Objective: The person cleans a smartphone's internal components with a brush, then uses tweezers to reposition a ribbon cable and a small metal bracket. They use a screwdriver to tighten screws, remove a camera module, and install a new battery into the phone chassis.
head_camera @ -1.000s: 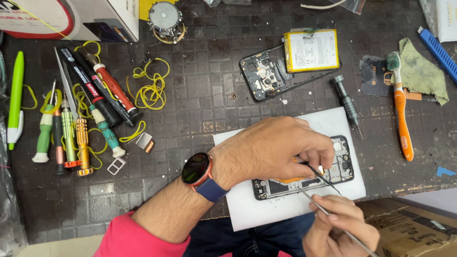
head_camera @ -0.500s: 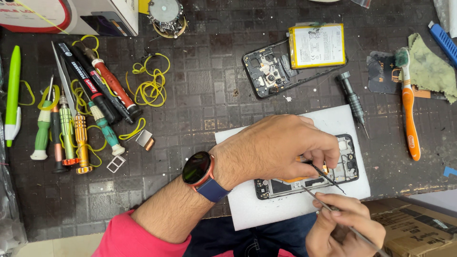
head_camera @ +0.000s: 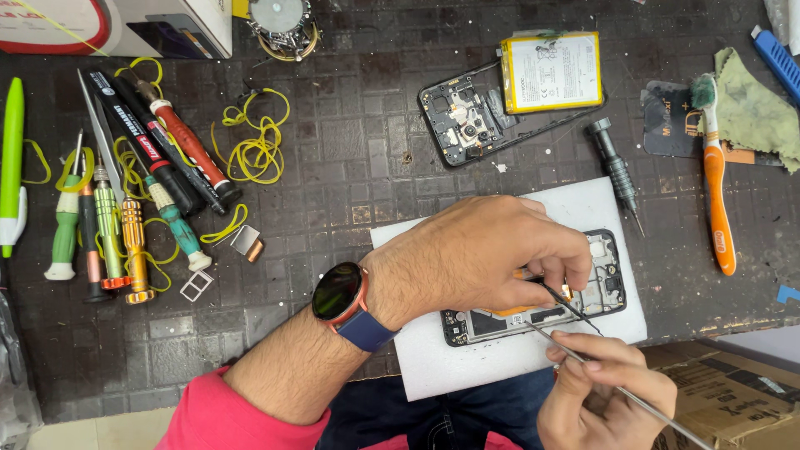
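Two hands (head_camera: 492,258) (head_camera: 604,396) pinch thin metal tweezers (head_camera: 569,305) and rod (head_camera: 617,387) over opened phone (head_camera: 600,287).

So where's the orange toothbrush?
In the head view, the orange toothbrush lies on the dark mat at the far right, bristles up by the green cloth, right of the grey screwdriver and the white sheet.

We see a white box with a red curved band (head_camera: 108,25) at the table's top left corner. A flat rectangular battery bears a white, yellow-edged label (head_camera: 552,71), top centre. A brown cardboard box (head_camera: 733,392) sits bottom right. Our wrist carries a round dark watch screen (head_camera: 337,291).
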